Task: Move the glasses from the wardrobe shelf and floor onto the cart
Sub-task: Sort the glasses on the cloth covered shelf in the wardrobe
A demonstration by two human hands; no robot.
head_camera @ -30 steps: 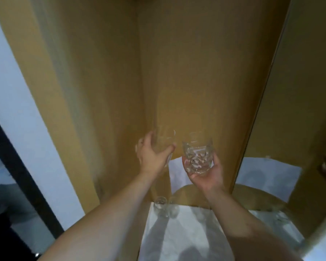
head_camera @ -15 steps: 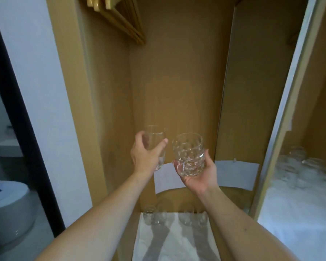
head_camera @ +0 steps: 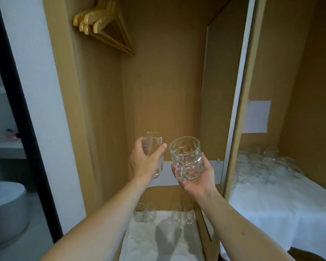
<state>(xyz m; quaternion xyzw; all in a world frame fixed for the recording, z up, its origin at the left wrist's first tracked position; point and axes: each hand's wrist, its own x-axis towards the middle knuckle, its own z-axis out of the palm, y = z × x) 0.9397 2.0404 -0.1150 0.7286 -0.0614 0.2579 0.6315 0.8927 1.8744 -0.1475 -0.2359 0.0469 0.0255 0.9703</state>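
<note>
Both arms are up in front of the open wardrobe, each with a glass. The left hand has its grip wrapped round a smooth tumbler, thumb across the near side and fingers curled behind it, the glass upright and raised in mid-air. Just to its right, the right hand cradles a dimpled mug from below, fingers curled up its far side and the thumb by the handle, which faces the camera. The mug tilts slightly left; the two glasses are close, though whether they touch I cannot tell.

Down below, on the white cloth covering the wardrobe floor, four small glasses stand in a loose row at the far edge, two to the left and two to the right. Over on the right, past the pale door edge, a shelf with a white cover carries a cluster of clear glasses at its far end, too blurred to count. A white sheet is stuck on the panel above them. Wooden hangers hang top left. Far left, through a dark-framed doorway, a white toilet lid shows.
</note>
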